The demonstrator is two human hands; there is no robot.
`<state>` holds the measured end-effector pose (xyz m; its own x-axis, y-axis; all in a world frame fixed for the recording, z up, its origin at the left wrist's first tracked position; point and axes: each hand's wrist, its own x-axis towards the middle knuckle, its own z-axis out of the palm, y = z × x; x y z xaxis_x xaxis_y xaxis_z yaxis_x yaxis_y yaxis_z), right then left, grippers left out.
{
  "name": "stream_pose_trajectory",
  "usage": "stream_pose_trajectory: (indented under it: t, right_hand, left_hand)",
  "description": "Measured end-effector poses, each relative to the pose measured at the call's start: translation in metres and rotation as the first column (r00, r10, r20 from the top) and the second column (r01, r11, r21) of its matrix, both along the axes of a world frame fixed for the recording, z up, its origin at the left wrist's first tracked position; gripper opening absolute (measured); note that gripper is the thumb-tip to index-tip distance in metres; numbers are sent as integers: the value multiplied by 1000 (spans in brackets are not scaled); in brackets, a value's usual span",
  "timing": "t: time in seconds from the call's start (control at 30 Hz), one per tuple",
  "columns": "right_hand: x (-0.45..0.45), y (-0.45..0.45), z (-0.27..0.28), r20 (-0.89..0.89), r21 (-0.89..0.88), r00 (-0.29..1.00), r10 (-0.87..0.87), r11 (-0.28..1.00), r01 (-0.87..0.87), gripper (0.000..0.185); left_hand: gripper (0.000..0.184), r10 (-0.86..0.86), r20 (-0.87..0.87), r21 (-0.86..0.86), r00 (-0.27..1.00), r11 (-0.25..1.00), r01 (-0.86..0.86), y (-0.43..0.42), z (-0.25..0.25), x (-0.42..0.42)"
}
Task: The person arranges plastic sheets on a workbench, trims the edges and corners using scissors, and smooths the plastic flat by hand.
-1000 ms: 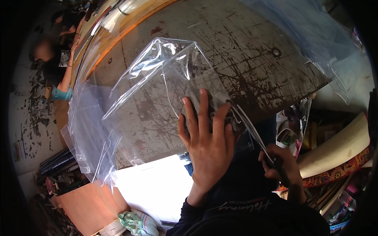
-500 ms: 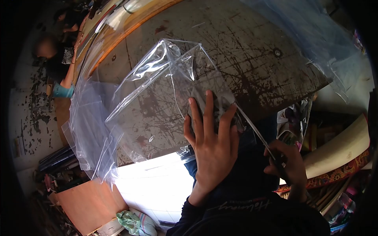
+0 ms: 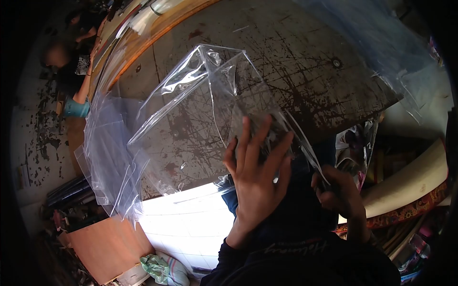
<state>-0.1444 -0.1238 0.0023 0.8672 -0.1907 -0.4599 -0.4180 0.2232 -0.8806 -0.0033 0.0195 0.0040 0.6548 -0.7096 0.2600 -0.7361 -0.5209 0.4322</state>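
A clear plastic sheet (image 3: 187,71) lies creased and partly raised on the scratched, dark worktop. My left hand (image 3: 260,171) rests on its near part, fingers spread and pointing away from me. Beyond the worktop's near right edge, my right hand (image 3: 341,190) is closed around the lower end of a long, thin, shiny blade-like thing (image 3: 311,158). That thing slants up and left beside the sheet's right edge. Its dark handle is mostly hidden in my fingers, and its exact kind is unclear.
More clear plastic (image 3: 112,143) hangs over the worktop's left side. Another clear sheet (image 3: 386,43) covers the far right corner. A cream roll (image 3: 410,176) lies at the right and a brown board (image 3: 112,248) at lower left. Another person (image 3: 71,62) is at upper left.
My right hand has moved slightly up and left, and less of the dark handle shows. My left hand has shifted slightly, its fingers drawn back a little on the plastic.
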Motion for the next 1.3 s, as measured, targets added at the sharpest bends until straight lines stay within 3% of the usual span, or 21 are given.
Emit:
stream_pose_trajectory:
  t: [0.03, 0.1, 0.13, 0.17, 0.27, 0.3, 0.37, 0.43, 0.5, 0.53, 0.6, 0.67, 0.77, 0.83, 0.87, 0.93, 1.0, 1.07, 1.13, 1.2, 1.3]
  right_hand:
    - [1, -2, 0, -37, 246, 999, -20, 969, 28, 33]
    - [2, -3, -1, -12, 287, 999, -32, 957, 34, 34]
    - [2, -2, -2, 14, 333, 999, -45, 942, 38, 35]
    - [1, -2, 0, 12, 334, 999, -51, 942, 44, 35]
    - [2, 0, 2, 11, 269, 1000, -29, 963, 25, 36]
    - [3, 1, 0, 20, 260, 999, -39, 965, 32, 44]
    - [3, 1, -1, 31, 250, 998, -53, 967, 44, 53]
    - [2, -1, -1, 3, 361, 999, -46, 932, 42, 31]
    - [1, -1, -1, 7, 342, 999, -48, 939, 43, 30]
    - [0, 0, -1, 13, 330, 999, -41, 943, 34, 29]
    - [1, -1, -1, 19, 303, 999, -31, 953, 24, 28]
    - [2, -1, -2, 29, 277, 999, -17, 961, 8, 27]
    - [2, -1, -2, 9, 287, 1000, -17, 958, 14, 26]
    - [1, -1, -3, 22, 297, 1000, -20, 955, 12, 24]
    - [2, -2, -3, 21, 295, 1000, -13, 955, 6, 24]
    - [3, -3, -3, 27, 286, 1000, -9, 958, 1, 24]
    - [-1, -7, -7, 41, 254, 999, 19, 967, -29, 25]
    - [-3, -7, -8, 54, 225, 998, 41, 973, -52, 26]
    - [-5, -2, -5, 15, 251, 1000, 9, 968, -13, 31]
    - [-9, 6, -4, 31, 212, 999, 15, 977, -22, 33]
    - [-10, 14, 0, 49, 177, 999, 12, 984, -20, 36]
  left_hand:
    - [36, -50, 19, -22, 999, 999, 50, 7, -2, -4]
    - [37, -107, 36, -49, 994, 993, 108, 18, 0, -17]
    - [41, -188, 67, 100, 980, 978, 181, 24, 4, -26]
    - [45, -271, 87, 251, 958, 937, 243, 28, 6, -30]
    - [54, -280, 84, 425, 956, 878, 219, 32, -19, -37]
    - [60, -287, 308, 440, 907, 888, 132, 35, -41, -38]
    - [58, -203, 398, 393, 895, 919, 33, 30, -51, -34]
    - [57, -123, 475, 330, 871, 943, -47, 21, -55, -35]
    - [58, 88, 426, 128, 900, 979, -156, 12, -57, -42]
    - [58, 86, 425, 128, 901, 980, -154, 11, -65, -45]
    - [56, -33, 657, 228, 753, 961, -157, 15, -88, -46]
    - [55, -98, 686, 269, 721, 955, -126, 20, -100, -41]
    - [60, 116, 643, 28, 757, 984, -174, 12, -108, -35]
    - [57, 368, 612, -316, 700, 925, -210, 4, -113, -33]
    - [57, 374, 610, -318, 698, 923, -217, 6, -109, -37]
    - [52, 197, 449, -40, 871, 979, -201, 15, -84, -50]
    - [45, 125, 363, -29, 923, 992, -123, 21, -49, -51]
    - [43, -88, 275, 246, 957, 969, 18, 31, -19, -51]
    - [43, -115, 214, 191, 970, 979, 74, 41, -3, -44]
    - [45, -215, -66, 187, 974, 957, 224, 43, 17, -36]
    - [41, -179, -153, 89, 972, 977, 194, 38, 31, -40]
